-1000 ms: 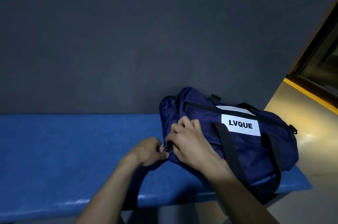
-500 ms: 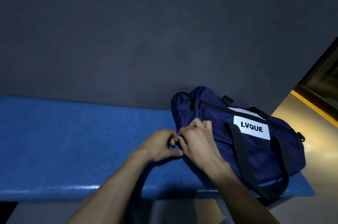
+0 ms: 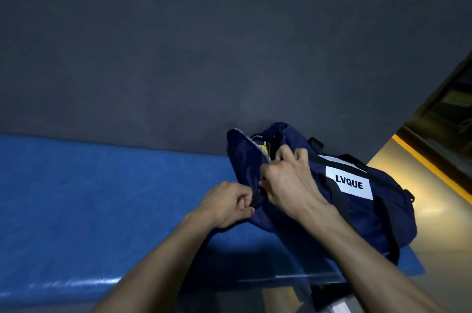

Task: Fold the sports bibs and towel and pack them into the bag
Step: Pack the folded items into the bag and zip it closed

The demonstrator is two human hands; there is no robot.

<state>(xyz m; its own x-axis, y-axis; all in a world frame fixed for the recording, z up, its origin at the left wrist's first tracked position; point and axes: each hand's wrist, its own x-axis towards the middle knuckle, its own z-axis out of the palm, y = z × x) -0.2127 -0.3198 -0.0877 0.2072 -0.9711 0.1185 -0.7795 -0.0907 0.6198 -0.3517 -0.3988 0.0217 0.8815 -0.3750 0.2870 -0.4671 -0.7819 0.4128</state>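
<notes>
The navy-blue fabric duffel bag with a white "LVQUE" label (image 3: 339, 200) lay on the blue padded bench (image 3: 102, 197), right of centre in the frame, its far side against the dark grey wall (image 3: 204, 44). The left hand (image 3: 226, 204), at lower centre, was curled tight and pinched the near end of the bag, apparently a dark tab or the fabric by the zip; exactly which could not be told. The right hand (image 3: 288, 182), just right of it, had its fingers curled into the end of the bag's top opening, gripping the edge there. That opening gaped at the bag's left end, upper centre of the frame, showing a pale lining and a scrap of bright yellow-green cloth (image 3: 262, 148) inside, possibly a bib; no towel could be made out.

The bag looked soft and light, sagging wherever it was not held, so it would likely collapse under a one-handed pull. Holding the end firmly while drawing the zip or the rim seemed the surest grip. The black webbing carry straps (image 3: 337, 197) draped loosely over its side.
</notes>
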